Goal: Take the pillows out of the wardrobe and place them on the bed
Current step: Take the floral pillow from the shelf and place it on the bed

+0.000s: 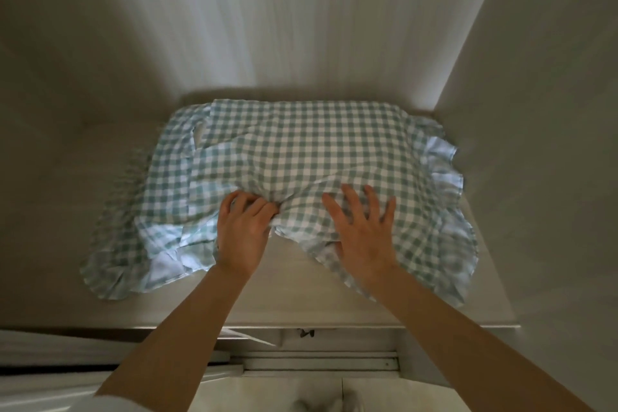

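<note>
A pillow (301, 150) in green-and-white checked fabric with a ruffled edge lies flat on the wardrobe shelf (287, 298), filling most of its width. My left hand (242, 231) is at the pillow's near edge, fingers curled and pinching a bunch of the fabric. My right hand (363, 227) rests on top of the near edge just to the right, fingers spread flat on the cloth. A second checked layer (167, 170) shows at the left under the top one; I cannot tell whether it is another pillow.
The wardrobe's pale back wall (267, 27) and side walls (541, 110) close in the shelf. Below the shelf's front edge run sliding door tracks (317, 363). A light floor (267, 395) shows at the bottom.
</note>
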### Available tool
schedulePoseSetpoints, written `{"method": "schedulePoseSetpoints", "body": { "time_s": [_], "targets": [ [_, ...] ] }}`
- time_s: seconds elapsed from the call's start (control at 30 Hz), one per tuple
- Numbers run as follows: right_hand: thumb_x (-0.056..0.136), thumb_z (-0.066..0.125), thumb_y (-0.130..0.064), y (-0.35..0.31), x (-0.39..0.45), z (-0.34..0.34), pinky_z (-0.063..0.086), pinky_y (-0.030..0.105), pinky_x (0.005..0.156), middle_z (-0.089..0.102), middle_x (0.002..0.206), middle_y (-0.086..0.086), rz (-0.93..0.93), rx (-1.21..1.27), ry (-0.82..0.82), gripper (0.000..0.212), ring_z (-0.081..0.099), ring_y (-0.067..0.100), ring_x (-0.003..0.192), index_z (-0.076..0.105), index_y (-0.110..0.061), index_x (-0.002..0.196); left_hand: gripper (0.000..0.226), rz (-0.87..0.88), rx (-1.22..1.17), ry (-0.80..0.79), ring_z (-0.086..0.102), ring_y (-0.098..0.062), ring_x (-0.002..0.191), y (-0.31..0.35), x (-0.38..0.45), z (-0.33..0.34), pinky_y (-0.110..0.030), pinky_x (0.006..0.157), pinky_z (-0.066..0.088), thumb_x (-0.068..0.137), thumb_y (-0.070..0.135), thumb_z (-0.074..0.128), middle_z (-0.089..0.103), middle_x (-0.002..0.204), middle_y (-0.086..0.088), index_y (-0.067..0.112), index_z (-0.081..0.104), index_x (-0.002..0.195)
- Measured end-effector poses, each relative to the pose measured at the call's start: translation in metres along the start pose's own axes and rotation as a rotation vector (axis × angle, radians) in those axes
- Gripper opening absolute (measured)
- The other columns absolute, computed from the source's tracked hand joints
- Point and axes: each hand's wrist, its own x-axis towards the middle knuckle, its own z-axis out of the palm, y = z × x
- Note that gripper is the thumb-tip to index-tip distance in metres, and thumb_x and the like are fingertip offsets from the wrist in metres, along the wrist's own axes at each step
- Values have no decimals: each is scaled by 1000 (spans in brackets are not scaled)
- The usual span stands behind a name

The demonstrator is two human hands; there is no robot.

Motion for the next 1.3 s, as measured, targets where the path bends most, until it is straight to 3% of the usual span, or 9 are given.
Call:
{"method": "schedulePoseSetpoints", "body": {
  "time_s": [0.17,0.3,0.5,0.57,0.67,0.83,0.97,1.07,1.3],
  "targets": [
    [67,75,-53,-11,-10,-61,14,74,105,31,153,14,-121,-1,212,96,22,43,141,32,-23,147,23,52,-26,153,66,-31,72,9,30,-52,-49,88,50,62,-4,84,71,73,-4,8,76,80],
    [75,63,-60,-19,-11,-129,10,72,108,39,149,10,-117,-21,272,86,27,39,140,34,-21,146,27,141,-42,261,64,-30,74,15,58,-106,-45,86,46,63,-5,76,71,77,-3,10,76,86],
    [80,42,-72,-13,-25,-188,26,67,103,60,124,1,-209,-1,402,71,54,29,115,48,-24,130,7,172,13,413,67,-24,69,11,64,-155,-49,92,48,86,14,71,75,75,0,12,78,85],
    [84,34,-73,-16,-27,-189,30,59,103,61,123,2,-186,-21,366,71,55,28,112,50,-23,131,9,120,18,367,70,-27,75,12,68,-158,-51,94,49,87,16,72,76,82,-4,10,78,90],
    [87,28,-73,-12,-18,-185,34,47,98,63,120,4,-123,-32,353,71,56,27,106,52,-22,131,34,-3,6,283,66,-31,108,15,69,-154,-55,103,42,95,31,62,72,116,-8,9,71,119],
    [87,20,-75,-3,20,-179,38,42,86,68,98,6,-81,-46,386,72,61,27,88,58,-22,117,62,-79,-23,73,21,-29,150,21,46,-132,-57,120,14,101,48,36,30,160,-9,14,33,153],
    [84,9,-77,1,57,-181,35,38,70,67,87,5,-35,-61,307,74,58,25,74,54,-22,107,68,-207,-126,-55,-5,-25,153,22,27,-113,-57,119,5,99,55,30,-2,167,1,26,12,158],
    [84,9,-78,5,81,-178,37,41,73,67,95,5,1,-29,202,73,60,27,81,49,-24,113,72,-313,-183,-203,-12,-27,152,25,12,-100,-60,118,5,96,66,20,-15,165,6,34,1,157],
    [80,5,-81,17,88,-169,49,41,74,63,87,2,49,14,153,80,57,25,77,51,-22,111,87,-751,-324,-419,21,-41,145,11,-26,-76,-64,108,31,90,67,41,-11,164,-1,40,-10,154]
  ]
}}
